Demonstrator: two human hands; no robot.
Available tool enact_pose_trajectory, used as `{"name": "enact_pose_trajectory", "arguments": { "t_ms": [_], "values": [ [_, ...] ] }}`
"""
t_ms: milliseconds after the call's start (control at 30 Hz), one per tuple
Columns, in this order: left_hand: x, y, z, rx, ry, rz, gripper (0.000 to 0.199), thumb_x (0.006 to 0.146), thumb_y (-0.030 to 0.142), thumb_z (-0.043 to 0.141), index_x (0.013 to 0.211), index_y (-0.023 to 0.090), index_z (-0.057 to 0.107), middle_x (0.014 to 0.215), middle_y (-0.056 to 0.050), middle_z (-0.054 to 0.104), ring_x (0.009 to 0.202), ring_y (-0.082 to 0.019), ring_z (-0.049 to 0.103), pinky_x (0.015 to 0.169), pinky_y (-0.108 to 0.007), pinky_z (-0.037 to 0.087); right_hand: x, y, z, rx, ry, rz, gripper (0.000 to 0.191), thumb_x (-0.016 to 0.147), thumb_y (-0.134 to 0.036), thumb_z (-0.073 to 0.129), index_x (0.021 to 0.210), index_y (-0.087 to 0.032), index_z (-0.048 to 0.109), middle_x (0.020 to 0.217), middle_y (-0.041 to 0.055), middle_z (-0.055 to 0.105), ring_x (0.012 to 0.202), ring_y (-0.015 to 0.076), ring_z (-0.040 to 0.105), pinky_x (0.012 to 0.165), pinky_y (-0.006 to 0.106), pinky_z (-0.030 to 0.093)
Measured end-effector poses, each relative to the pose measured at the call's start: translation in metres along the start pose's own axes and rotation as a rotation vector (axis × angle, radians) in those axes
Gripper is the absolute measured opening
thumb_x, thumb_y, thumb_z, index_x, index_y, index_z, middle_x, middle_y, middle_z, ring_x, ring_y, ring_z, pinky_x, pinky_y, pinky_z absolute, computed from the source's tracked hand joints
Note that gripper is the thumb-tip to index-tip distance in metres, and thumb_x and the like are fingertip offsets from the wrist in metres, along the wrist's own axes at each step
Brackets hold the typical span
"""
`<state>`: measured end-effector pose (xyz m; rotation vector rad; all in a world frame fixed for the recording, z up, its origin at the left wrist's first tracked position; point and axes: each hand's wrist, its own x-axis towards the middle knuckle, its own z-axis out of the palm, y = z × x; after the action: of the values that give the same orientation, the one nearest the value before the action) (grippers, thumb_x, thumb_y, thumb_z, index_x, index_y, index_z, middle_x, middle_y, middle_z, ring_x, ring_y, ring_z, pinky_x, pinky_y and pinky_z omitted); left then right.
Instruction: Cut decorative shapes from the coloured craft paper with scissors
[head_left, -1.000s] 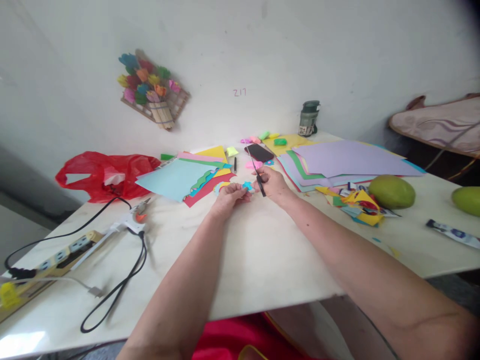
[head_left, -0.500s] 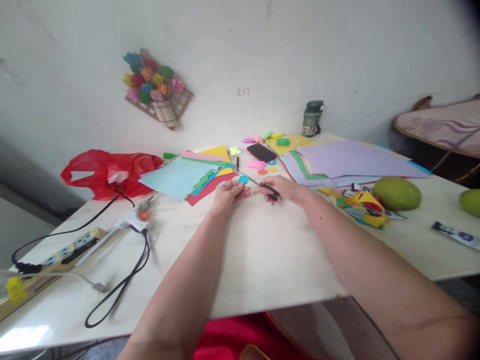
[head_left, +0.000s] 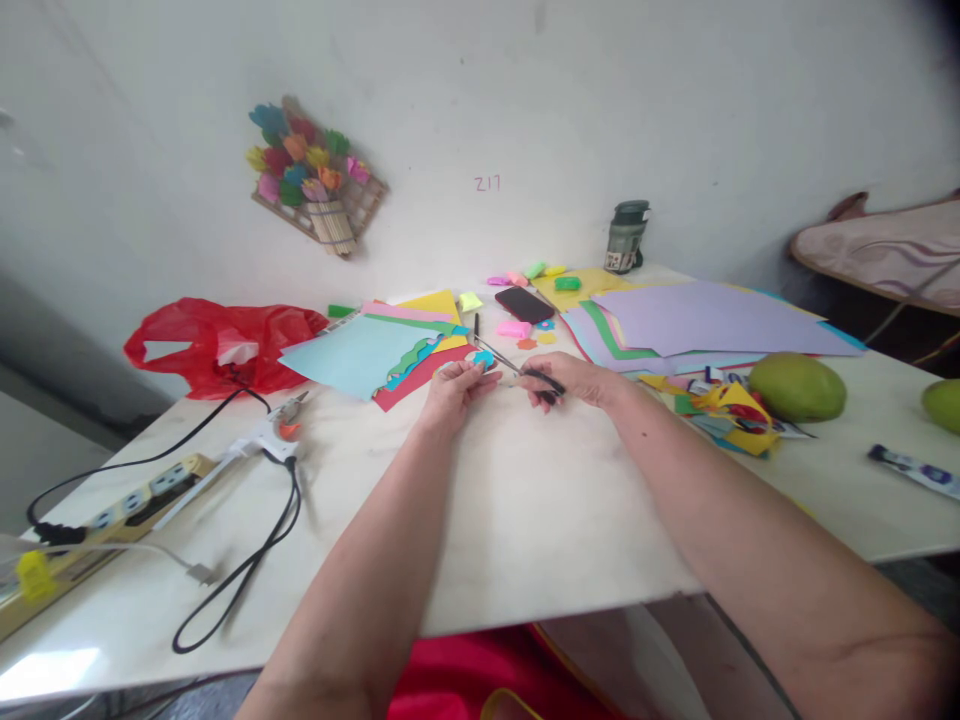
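A small blue paper cutout [head_left: 483,358] is pinched between the fingers of my left hand [head_left: 456,391]. My right hand [head_left: 564,380] is closed around the dark handles of a pair of scissors [head_left: 541,378]. Their blades point up and to the left, close beside the blue paper; whether they touch it I cannot tell. Just behind lie small flower-shaped cutouts, one orange [head_left: 526,344] and one yellow [head_left: 547,338]. A pink clay packet [head_left: 514,329] and a dark phone [head_left: 524,305] rest farther back.
Coloured sheets lie left [head_left: 352,355] and right [head_left: 697,315]. A red plastic bag [head_left: 202,350], a glue gun [head_left: 274,432] and a power strip [head_left: 142,500] with loose cables occupy the left. Paper scraps [head_left: 739,415], a green mango [head_left: 797,387] and a tube [head_left: 915,470] are right. A bottle [head_left: 626,240] stands behind.
The blue paper has turned or shifted slightly left in my left hand. The scissors' handles have moved a little to the right, with both hands staying in nearly the same place.
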<state>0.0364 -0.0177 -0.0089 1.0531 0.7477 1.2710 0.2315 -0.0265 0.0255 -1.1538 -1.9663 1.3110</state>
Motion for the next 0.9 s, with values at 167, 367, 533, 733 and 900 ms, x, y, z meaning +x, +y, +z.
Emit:
{"name": "enact_pose_trajectory", "arguments": {
  "t_ms": [167,367,533,733,900],
  "values": [
    [0.001,-0.002,0.000,-0.013,-0.027,0.006,0.019,0.063,0.023,0.071,0.063,0.012,0.055,0.074,-0.005,0.066,0.082,-0.019,0.065,0.081,-0.031,0.050,0.003,0.005,0.000,-0.037,-0.002,-0.007,0.032,0.070,-0.045,0.061,0.067,-0.015,0.050,0.057,0.0012,0.059,0.041,0.0074,0.051,0.035,0.018,0.029],
    [0.001,-0.003,-0.002,-0.009,-0.038,0.006,0.016,0.065,0.022,0.069,0.064,0.012,0.057,0.074,-0.006,0.066,0.083,-0.019,0.065,0.082,-0.031,0.050,0.007,0.011,0.002,-0.058,-0.019,-0.001,0.035,0.069,-0.050,0.061,0.071,-0.016,0.051,0.056,-0.0012,0.056,0.041,0.0072,0.051,0.036,0.018,0.029],
    [0.001,-0.003,-0.001,-0.015,-0.030,-0.004,0.014,0.065,0.020,0.069,0.064,0.011,0.058,0.076,-0.006,0.066,0.084,-0.019,0.065,0.084,-0.031,0.050,0.008,0.012,0.003,-0.085,-0.007,-0.012,0.037,0.068,-0.051,0.061,0.071,-0.016,0.051,0.056,-0.0015,0.056,0.040,0.0067,0.049,0.037,0.018,0.030],
    [0.002,-0.003,-0.001,-0.010,-0.019,-0.001,0.015,0.064,0.022,0.070,0.064,0.012,0.059,0.077,-0.006,0.066,0.085,-0.019,0.065,0.084,-0.033,0.049,0.008,0.011,0.005,-0.094,0.006,-0.013,0.037,0.068,-0.052,0.062,0.069,-0.016,0.051,0.055,-0.0019,0.056,0.039,0.0068,0.049,0.036,0.018,0.030],
    [0.002,-0.004,-0.001,-0.014,-0.024,-0.001,0.014,0.064,0.022,0.070,0.064,0.012,0.060,0.075,-0.005,0.066,0.084,-0.019,0.065,0.083,-0.033,0.049,0.008,0.012,0.005,-0.083,0.005,-0.016,0.038,0.069,-0.053,0.060,0.068,-0.016,0.050,0.054,-0.0017,0.055,0.040,0.0070,0.049,0.037,0.019,0.032]
  ]
}}
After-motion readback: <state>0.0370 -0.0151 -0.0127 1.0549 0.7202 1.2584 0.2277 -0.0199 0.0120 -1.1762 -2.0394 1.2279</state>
